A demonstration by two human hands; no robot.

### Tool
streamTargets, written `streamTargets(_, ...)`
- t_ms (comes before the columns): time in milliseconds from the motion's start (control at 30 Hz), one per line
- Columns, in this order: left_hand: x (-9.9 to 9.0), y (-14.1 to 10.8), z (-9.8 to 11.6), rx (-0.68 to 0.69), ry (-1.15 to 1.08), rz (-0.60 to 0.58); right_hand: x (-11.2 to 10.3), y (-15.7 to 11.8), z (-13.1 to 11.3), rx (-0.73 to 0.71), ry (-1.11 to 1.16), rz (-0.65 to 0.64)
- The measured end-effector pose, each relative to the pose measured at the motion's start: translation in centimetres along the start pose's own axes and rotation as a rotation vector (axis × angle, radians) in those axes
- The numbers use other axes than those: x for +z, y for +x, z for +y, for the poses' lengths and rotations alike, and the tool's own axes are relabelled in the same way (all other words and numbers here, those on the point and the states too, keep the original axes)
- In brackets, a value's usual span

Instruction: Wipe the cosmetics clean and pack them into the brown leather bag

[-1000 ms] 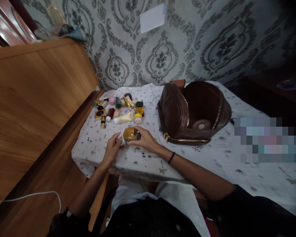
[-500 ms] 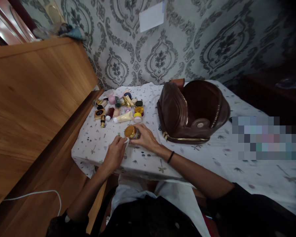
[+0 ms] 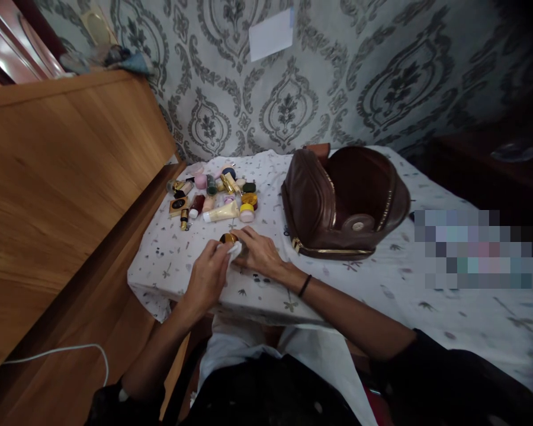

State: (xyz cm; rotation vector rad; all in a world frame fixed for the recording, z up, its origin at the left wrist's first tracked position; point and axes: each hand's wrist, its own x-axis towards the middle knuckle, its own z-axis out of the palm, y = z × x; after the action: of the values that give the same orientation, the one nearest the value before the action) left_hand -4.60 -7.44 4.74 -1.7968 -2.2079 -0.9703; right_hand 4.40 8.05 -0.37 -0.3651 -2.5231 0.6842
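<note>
Near the front edge of the cloth-covered table, my right hand (image 3: 260, 253) is closed around a small jar with a gold lid (image 3: 229, 238). My left hand (image 3: 208, 273) pinches a white tissue (image 3: 235, 251) and presses it to the near side of the jar. Fingers and tissue hide most of the jar's body. Just beyond the hands lie a cream tube (image 3: 221, 211) and a yellow-lidded jar (image 3: 247, 212), at the front of a group of several small cosmetics.
An unzipped brown leather bag (image 3: 311, 201) stands right of the hands on the patterned tablecloth (image 3: 266, 183). A wooden panel (image 3: 80, 154) rises along the left. Behind is a papered wall (image 3: 288, 100). A white cable (image 3: 62, 349) lies at lower left.
The jar has tilted and shifted slightly left, so its gold lid shows less. The right fingers have moved over it, and more of the tissue is visible between the hands.
</note>
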Motion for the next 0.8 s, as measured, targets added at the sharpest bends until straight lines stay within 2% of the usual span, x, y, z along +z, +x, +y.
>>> streamTargets(100, -0.8, 1.3, -0.5, -0.033, -0.051, 0.111, 0.1, 0.2, -0.1, -0.066, 0.091, 0.040)
streamTargets(200, -1.3, 1.9, -1.9, -0.126, -0.141, 0.202, 0.0, 0.4, -0.3, -0.078, 0.319, 0.058)
streamTargets(300, -1.2, 1.7, -3.6, -0.267, -0.266, 0.231, -0.1, 0.5, -0.5, -0.030, 0.581, -0.007)
streamTargets(367, -0.8, 1.5, -4.5, -0.308, -0.316, 0.222, 0.0, 0.5, -0.5, 0.000, 0.675, -0.065)
streamTargets(533, 0.4, 1.1, -5.6, -0.232, -0.284, 0.128, 0.5, 0.6, -0.3, 0.021, 0.701, -0.137)
streamTargets(700, 0.8, 0.9, -5.8, -0.173, -0.271, 0.080, 0.3, 0.7, 0.2, -0.035, 0.573, -0.054)
streamTargets(800, 0.6, 0.7, -5.9, -0.149, -0.263, 0.062, -0.2, 0.7, 0.4, -0.087, 0.575, -0.045)
